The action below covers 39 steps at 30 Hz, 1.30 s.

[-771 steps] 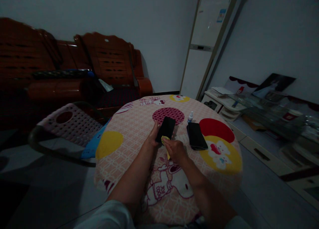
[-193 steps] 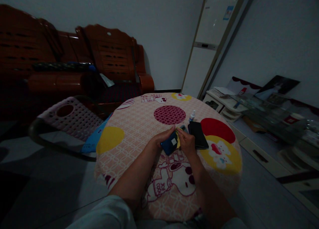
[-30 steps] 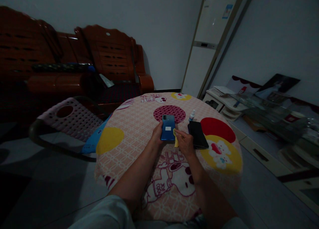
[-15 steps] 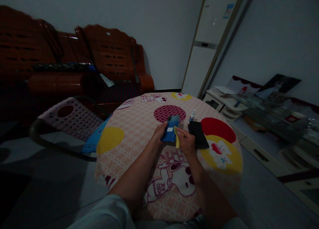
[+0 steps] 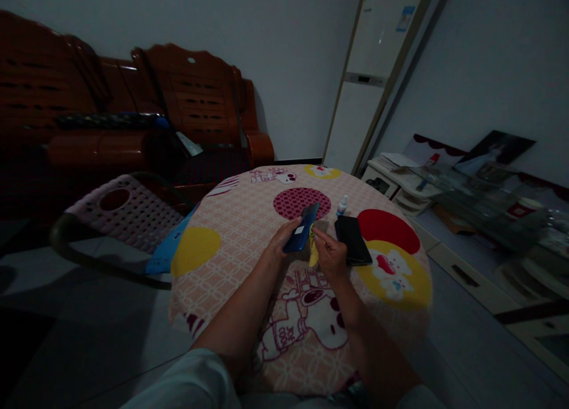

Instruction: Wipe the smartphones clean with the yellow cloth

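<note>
The left hand (image 5: 281, 243) is closed around a blue phone (image 5: 303, 233), gripping it by its long edges and holding it above the middle of the round table (image 5: 213, 219). The phone is slim and rectangular, its blue back turned up and tilted onto one edge so it shows as a narrow slanted strip, the far end raised toward the dark red dotted circle printed on the tablecloth. A small white sticker sits on the back near its lower half (what is written on it is too small to read). In the dim light the blue looks deep and slightly glossy.

The right hand (image 5: 332, 256) is curled shut on a yellow cloth (image 5: 313, 252), pinching it between thumb and fingers, with a fold hanging below the hand. The cloth touches the phone's near right edge, so the two hands sit just beside each other.

A black phone (image 5: 352, 239) lies flat on the table just right of the right hand, partly over a red patch of the cloth pattern. A small white bottle (image 5: 341, 207) with a blue cap stands upright just beyond it. A pink plastic chair (image 5: 128, 213) stands left of the table, and a dark wooden sofa (image 5: 133, 124) lines the far wall.
</note>
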### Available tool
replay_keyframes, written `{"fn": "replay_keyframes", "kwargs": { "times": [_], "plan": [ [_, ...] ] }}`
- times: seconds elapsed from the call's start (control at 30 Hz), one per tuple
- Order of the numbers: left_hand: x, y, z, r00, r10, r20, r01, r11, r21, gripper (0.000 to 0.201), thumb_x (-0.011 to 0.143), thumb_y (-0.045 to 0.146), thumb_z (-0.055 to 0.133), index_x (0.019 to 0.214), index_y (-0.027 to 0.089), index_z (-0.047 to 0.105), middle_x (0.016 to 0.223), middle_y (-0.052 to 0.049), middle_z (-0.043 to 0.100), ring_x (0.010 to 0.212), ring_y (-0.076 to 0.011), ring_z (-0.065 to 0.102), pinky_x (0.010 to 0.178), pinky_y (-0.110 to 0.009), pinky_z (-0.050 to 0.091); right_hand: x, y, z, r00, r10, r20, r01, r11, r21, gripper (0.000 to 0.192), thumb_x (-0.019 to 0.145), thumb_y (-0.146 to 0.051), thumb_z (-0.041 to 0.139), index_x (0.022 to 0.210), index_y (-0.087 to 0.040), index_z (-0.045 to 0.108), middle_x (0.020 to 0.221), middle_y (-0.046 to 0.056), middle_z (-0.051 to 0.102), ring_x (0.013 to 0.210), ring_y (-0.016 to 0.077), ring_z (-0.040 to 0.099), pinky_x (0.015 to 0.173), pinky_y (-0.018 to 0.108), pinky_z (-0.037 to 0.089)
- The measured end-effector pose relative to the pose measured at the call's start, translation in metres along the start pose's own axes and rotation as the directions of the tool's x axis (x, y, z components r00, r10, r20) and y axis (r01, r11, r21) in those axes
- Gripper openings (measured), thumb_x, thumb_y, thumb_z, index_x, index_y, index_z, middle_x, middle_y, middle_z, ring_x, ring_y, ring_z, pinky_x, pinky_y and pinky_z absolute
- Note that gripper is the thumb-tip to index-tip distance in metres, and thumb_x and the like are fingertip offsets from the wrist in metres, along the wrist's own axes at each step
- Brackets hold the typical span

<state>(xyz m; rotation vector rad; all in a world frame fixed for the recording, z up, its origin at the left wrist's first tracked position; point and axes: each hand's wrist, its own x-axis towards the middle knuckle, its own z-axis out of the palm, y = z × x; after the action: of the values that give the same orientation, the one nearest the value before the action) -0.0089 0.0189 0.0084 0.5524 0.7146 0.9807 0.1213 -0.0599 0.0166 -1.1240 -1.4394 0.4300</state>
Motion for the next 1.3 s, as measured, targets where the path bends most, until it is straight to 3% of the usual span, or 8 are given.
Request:
{"fn": "replay_keyframes", "kwargs": {
  "times": [0.13, 0.37, 0.5, 0.7, 0.9, 1.1, 1.3],
  "plan": [
    [-0.001, -0.001, 0.001, 0.999, 0.022, 0.049, -0.026, 0.996, 0.089, 0.022, 0.076, 0.031, 0.069, 0.083, 0.011, 0.066, 0.069, -0.007, 0.068, 0.050, -0.0143, 0.061, 0.052, -0.024, 0.049, 0.003, 0.002, -0.003, 1.000, -0.011, -0.029, 0.012, 1.000, 0.026, 0.028, 0.086, -0.030, 0.054, 0.106, -0.019, 0.071, 0.104, 0.007, 0.072, 0.094, 0.0224, 0.069, 0.084, 0.034, 0.056],
    [-0.004, -0.002, 0.001, 0.979, 0.032, 0.201, -0.059, 0.990, 0.131, 0.042, 0.067, 0.038, 0.077, 0.096, 0.011, 0.066, 0.077, -0.007, 0.069, 0.057, -0.0137, 0.061, 0.057, -0.024, 0.048, 0.007, 0.008, -0.006, 0.993, -0.031, -0.113, 0.033, 0.999, 0.010, 0.028, 0.086, -0.028, 0.054, 0.107, -0.018, 0.071, 0.104, 0.007, 0.072, 0.097, 0.0215, 0.068, 0.085, 0.033, 0.055],
    [-0.006, -0.001, 0.001, 0.977, 0.035, 0.209, -0.063, 0.990, 0.129, 0.041, 0.067, 0.036, 0.077, 0.097, 0.012, 0.066, 0.077, -0.007, 0.069, 0.060, -0.0151, 0.063, 0.060, -0.026, 0.049, 0.006, 0.008, -0.005, 0.991, -0.015, -0.131, 0.017, 1.000, 0.012, 0.029, 0.086, -0.028, 0.055, 0.108, -0.018, 0.070, 0.106, 0.008, 0.072, 0.098, 0.0219, 0.068, 0.086, 0.033, 0.055],
    [0.001, 0.000, -0.006, 0.984, 0.073, 0.162, -0.097, 0.984, 0.150, 0.040, 0.067, 0.038, 0.077, 0.095, 0.012, 0.065, 0.076, -0.005, 0.068, 0.058, -0.0135, 0.061, 0.059, -0.024, 0.048, 0.002, 0.005, -0.001, 0.998, 0.026, -0.059, -0.025, 0.999, 0.024, 0.029, 0.086, -0.028, 0.055, 0.108, -0.019, 0.071, 0.102, 0.007, 0.073, 0.087, 0.0203, 0.071, 0.076, 0.029, 0.057],
    [-0.005, 0.001, -0.002, 0.971, 0.025, 0.238, -0.061, 0.987, 0.146, 0.041, 0.068, 0.038, 0.077, 0.097, 0.012, 0.065, 0.076, -0.005, 0.068, 0.058, -0.0132, 0.061, 0.057, -0.022, 0.046, 0.006, 0.002, -0.006, 0.989, -0.001, -0.145, -0.002, 1.000, -0.022, 0.029, 0.085, -0.027, 0.055, 0.106, -0.016, 0.071, 0.102, 0.009, 0.073, 0.093, 0.0220, 0.070, 0.078, 0.030, 0.057],
    [-0.012, 0.002, 0.004, 0.978, 0.015, 0.208, -0.041, 0.991, 0.124, 0.034, 0.067, 0.032, 0.078, 0.090, 0.011, 0.065, 0.073, -0.005, 0.068, 0.057, -0.0138, 0.061, 0.057, -0.023, 0.047, 0.008, 0.006, -0.009, 0.980, 0.028, -0.199, -0.030, 1.000, -0.009, 0.030, 0.085, -0.028, 0.055, 0.107, -0.016, 0.071, 0.103, 0.009, 0.072, 0.092, 0.0222, 0.070, 0.079, 0.031, 0.056],
    [-0.002, -0.001, -0.004, 0.995, -0.081, 0.051, 0.084, 0.995, -0.060, 0.030, 0.076, 0.033, 0.070, 0.096, 0.012, 0.064, 0.079, -0.008, 0.070, 0.062, -0.0170, 0.065, 0.064, -0.028, 0.053, 0.005, 0.010, -0.003, 0.999, 0.026, -0.043, -0.025, 0.999, 0.024, 0.027, 0.084, -0.028, 0.056, 0.102, -0.018, 0.073, 0.101, 0.007, 0.073, 0.091, 0.0216, 0.070, 0.080, 0.031, 0.057]
  ]
}}
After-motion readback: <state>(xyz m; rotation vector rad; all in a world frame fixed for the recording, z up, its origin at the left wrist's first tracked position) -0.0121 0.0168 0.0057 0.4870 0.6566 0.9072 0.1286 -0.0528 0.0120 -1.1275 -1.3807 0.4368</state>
